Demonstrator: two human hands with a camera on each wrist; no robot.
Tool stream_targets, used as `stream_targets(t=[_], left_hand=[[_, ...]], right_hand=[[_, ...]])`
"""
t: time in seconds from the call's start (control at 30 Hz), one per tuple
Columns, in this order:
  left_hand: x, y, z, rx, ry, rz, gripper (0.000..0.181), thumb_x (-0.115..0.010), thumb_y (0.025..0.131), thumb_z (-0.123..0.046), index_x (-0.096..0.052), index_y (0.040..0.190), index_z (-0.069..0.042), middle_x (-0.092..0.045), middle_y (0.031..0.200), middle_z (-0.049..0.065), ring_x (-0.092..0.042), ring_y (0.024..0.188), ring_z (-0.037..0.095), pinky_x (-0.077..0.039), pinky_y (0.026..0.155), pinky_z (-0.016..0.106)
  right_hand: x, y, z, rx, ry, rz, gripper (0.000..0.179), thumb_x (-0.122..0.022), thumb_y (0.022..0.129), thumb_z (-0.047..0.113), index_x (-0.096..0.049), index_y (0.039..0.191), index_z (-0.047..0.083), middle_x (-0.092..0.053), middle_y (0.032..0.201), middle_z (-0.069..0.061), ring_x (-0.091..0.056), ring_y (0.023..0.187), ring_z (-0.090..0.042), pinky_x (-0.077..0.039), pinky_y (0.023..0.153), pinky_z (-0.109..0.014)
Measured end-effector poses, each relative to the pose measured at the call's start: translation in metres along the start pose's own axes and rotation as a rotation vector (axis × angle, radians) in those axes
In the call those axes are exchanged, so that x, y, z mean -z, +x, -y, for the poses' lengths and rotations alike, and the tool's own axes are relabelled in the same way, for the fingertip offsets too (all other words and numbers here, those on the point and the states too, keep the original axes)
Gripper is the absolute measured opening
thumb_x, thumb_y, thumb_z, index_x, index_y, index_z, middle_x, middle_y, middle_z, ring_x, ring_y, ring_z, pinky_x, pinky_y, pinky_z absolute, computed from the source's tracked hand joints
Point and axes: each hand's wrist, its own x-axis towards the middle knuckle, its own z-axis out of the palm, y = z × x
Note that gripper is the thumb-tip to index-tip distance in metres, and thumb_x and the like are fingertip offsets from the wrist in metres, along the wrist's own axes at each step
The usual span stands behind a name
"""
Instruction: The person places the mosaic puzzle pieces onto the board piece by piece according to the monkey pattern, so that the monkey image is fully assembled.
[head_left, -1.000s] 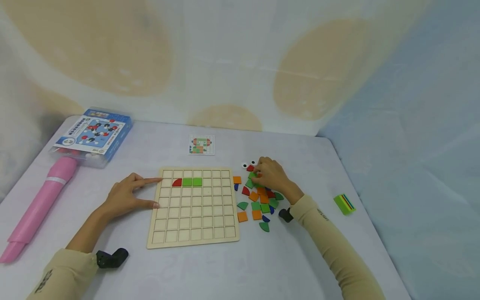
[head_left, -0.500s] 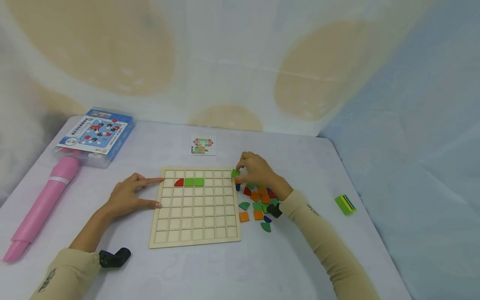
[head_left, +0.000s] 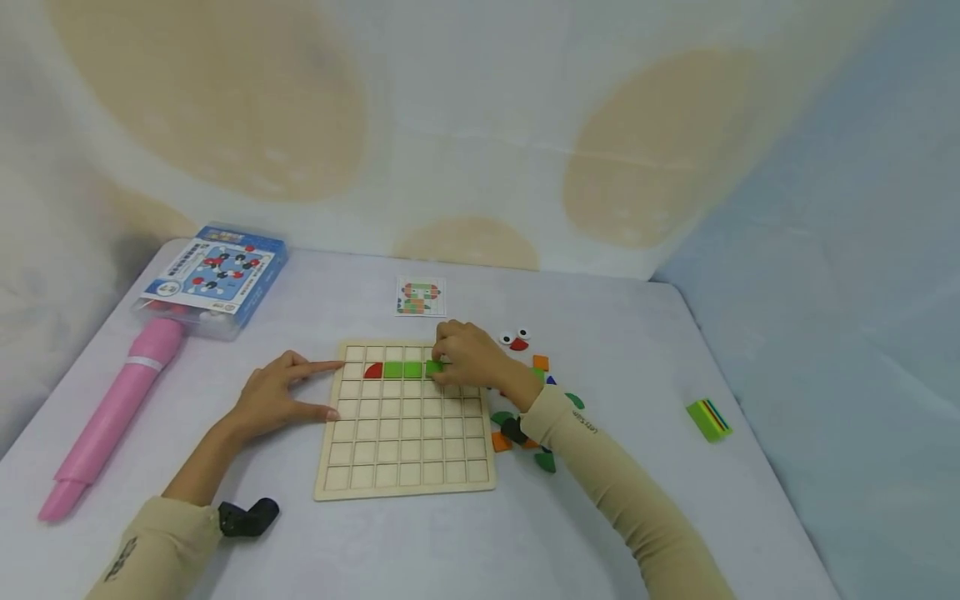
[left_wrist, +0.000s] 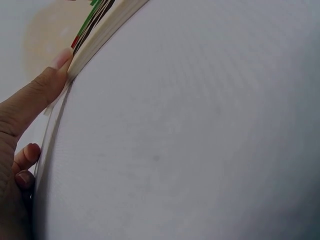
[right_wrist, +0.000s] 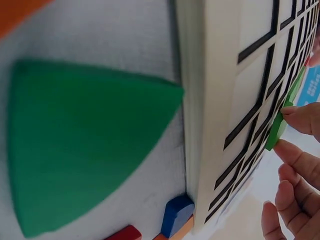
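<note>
A wooden grid board [head_left: 408, 429] lies on the table. My left hand [head_left: 277, 396] touches its left edge with extended thumb and index finger; in the left wrist view the thumb [left_wrist: 42, 90] rests on the board's rim. Over the second row, my right hand [head_left: 472, 358] pinches a green square tile [right_wrist: 276, 131] between thumb and index finger. That tile is slightly tilted, to the right of two green square tiles [head_left: 402, 370] in the grid. Left of those sits a red quarter-circle tile [head_left: 373, 372]. The right hand hides part of the row.
Loose coloured tiles lie right of the board, partly under the right forearm, including a green quarter-circle tile [right_wrist: 85, 145]. Two eye discs [head_left: 515, 337] lie behind them. A pattern card [head_left: 422, 297], boxed set [head_left: 217, 279], pink tube [head_left: 112, 425] and green striped block [head_left: 708, 420] stand around.
My right hand has picked a green square tile from the loose pile and carried it left over the board's second row. The left hand stays at the board's edge; the head view has shifted slightly.
</note>
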Motion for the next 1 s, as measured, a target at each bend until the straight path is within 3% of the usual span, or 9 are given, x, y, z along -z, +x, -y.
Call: stream_targets(t=[0.2, 0.47, 0.8, 1.0], left_hand=[[-0.0054, -0.0002, 0.0027, 0.025, -0.011, 0.015, 0.081, -0.086, 0.066, -0.056, -0.062, 0.136, -0.025, -0.048, 0.096, 0.004, -0.040, 0.078, 0.018, -0.028, 0.072, 0.034], [-0.0041, 0.0015, 0.0037, 0.012, 0.010, -0.004, 0.081, -0.086, 0.066, -0.057, -0.062, 0.136, -0.024, -0.050, 0.096, 0.004, -0.041, 0.079, 0.018, -0.029, 0.072, 0.034], [0.0001, 0.0024, -0.0035, 0.008, 0.017, 0.003, 0.080, -0.085, 0.067, -0.057, -0.062, 0.136, -0.024, -0.052, 0.101, 0.006, -0.043, 0.080, 0.018, -0.030, 0.076, 0.038], [-0.0003, 0.0011, -0.0013, 0.024, 0.025, 0.013, 0.080, -0.085, 0.067, -0.056, -0.062, 0.136, -0.023, -0.051, 0.101, 0.007, -0.044, 0.083, 0.019, -0.031, 0.073, 0.035]], right_hand=[[-0.0035, -0.0016, 0.0016, -0.017, -0.006, 0.038, 0.025, -0.075, 0.087, 0.034, -0.078, 0.099, 0.013, -0.059, 0.098, 0.001, -0.049, 0.087, -0.014, -0.040, 0.077, -0.029], [-0.0004, 0.0003, 0.0025, 0.014, 0.012, 0.015, 0.022, -0.075, 0.089, 0.030, -0.078, 0.099, 0.012, -0.061, 0.098, -0.001, -0.054, 0.090, -0.016, -0.044, 0.079, -0.031], [0.0037, -0.0014, 0.0036, -0.063, 0.116, 0.067, 0.014, -0.075, 0.089, 0.027, -0.075, 0.093, 0.013, -0.061, 0.092, -0.001, -0.050, 0.083, -0.016, -0.044, 0.074, -0.030], [0.0053, -0.0061, 0.0005, -0.089, 0.137, 0.077, 0.028, -0.073, 0.091, 0.033, -0.075, 0.110, 0.012, -0.063, 0.103, -0.004, -0.055, 0.091, -0.017, -0.046, 0.078, -0.030]])
